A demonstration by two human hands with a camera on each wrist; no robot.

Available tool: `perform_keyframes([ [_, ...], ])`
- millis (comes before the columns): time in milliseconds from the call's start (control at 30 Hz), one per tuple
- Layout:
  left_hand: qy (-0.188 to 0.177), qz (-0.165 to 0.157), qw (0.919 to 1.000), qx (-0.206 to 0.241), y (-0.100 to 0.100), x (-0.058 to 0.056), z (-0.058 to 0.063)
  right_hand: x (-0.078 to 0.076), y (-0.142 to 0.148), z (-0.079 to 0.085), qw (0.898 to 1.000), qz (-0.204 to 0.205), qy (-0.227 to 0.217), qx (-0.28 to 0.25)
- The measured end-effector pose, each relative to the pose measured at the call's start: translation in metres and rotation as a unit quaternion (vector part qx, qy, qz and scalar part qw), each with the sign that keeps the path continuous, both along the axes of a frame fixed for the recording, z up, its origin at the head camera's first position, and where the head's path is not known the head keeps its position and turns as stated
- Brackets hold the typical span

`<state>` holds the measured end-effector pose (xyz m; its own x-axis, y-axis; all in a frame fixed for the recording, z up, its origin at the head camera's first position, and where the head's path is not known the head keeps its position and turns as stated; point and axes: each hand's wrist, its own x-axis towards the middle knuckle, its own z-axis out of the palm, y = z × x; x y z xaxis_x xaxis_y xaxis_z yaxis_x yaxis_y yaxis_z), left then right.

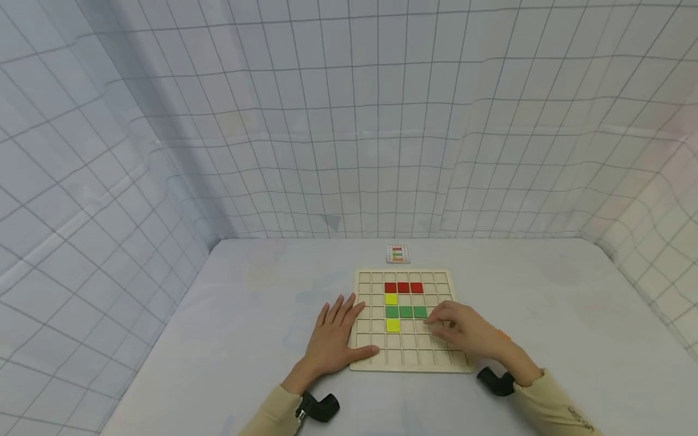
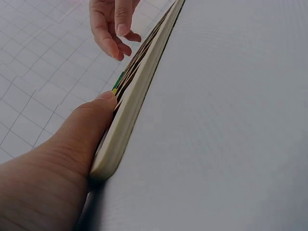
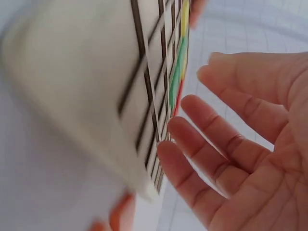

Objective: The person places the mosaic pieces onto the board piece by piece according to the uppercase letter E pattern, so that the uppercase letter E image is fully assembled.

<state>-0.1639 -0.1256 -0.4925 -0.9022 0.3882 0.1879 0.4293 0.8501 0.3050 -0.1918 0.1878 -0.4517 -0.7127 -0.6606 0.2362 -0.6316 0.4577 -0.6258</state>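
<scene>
A pale wooden grid board (image 1: pixel 411 367) lies on the white table. Three red tiles (image 1: pixel 403 287) form a row on it. Below their left end sits a yellow tile (image 1: pixel 391 298), then a row of three green tiles (image 1: pixel 406 312), then another yellow tile (image 1: pixel 392 326). My left hand (image 1: pixel 329 346) rests flat at the board's left edge, fingers spread and thumb over the lower left squares. Over the board's right part is my right hand (image 1: pixel 463 327), fingers loosely bent, fingertips just right of the green row. The right wrist view shows nothing between its fingers (image 3: pixel 192 180).
Behind the board lies a small card (image 1: pixel 398 254) printed with a coloured grid pattern. Something orange (image 1: pixel 504 335) shows partly behind my right wrist, beside the board. Grid-patterned cloth (image 1: pixel 349 151) hangs around the back and sides of the table.
</scene>
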Motion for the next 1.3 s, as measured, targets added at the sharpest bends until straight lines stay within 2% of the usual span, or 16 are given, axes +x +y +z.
perform_keyframes([
  [233, -0.004, -0.001, 1.0000, 0.006, 0.001, 0.000, 0.002, -0.009, 0.039, 0.012, 0.992, -0.101, -0.008, 0.073],
  [400, -0.003, -0.003, 1.0000, 0.006, 0.002, -0.001, 0.000, -0.011, 0.054, 0.012, 0.988, -0.108, -0.032, 0.107],
  [500, 0.003, -0.003, 1.0000, 0.008, 0.001, -0.001, -0.001, -0.011, 0.056, 0.010, 0.987, -0.110, -0.024, 0.116],
  [633, 0.005, -0.002, 1.0000, 0.006, 0.001, -0.002, -0.002, -0.012, 0.053, 0.005, 0.983, -0.140, -0.023, 0.119],
  [800, 0.004, 0.001, 1.0000, -0.002, 0.000, -0.002, -0.004, -0.014, 0.050, -0.001, 0.977, -0.175, -0.055, 0.113],
  [933, -0.001, -0.001, 1.0000, 0.005, 0.000, -0.001, -0.003, -0.015, 0.050, -0.003, 0.976, -0.181, -0.056, 0.103],
  [1133, 0.011, -0.001, 0.9999, 0.009, -0.002, -0.002, -0.004, -0.015, 0.045, -0.001, 0.984, -0.158, -0.020, 0.080],
  [1300, 0.017, -0.003, 0.9998, 0.005, -0.001, -0.003, -0.005, -0.013, 0.042, 0.002, 0.984, -0.160, -0.030, 0.070],
])
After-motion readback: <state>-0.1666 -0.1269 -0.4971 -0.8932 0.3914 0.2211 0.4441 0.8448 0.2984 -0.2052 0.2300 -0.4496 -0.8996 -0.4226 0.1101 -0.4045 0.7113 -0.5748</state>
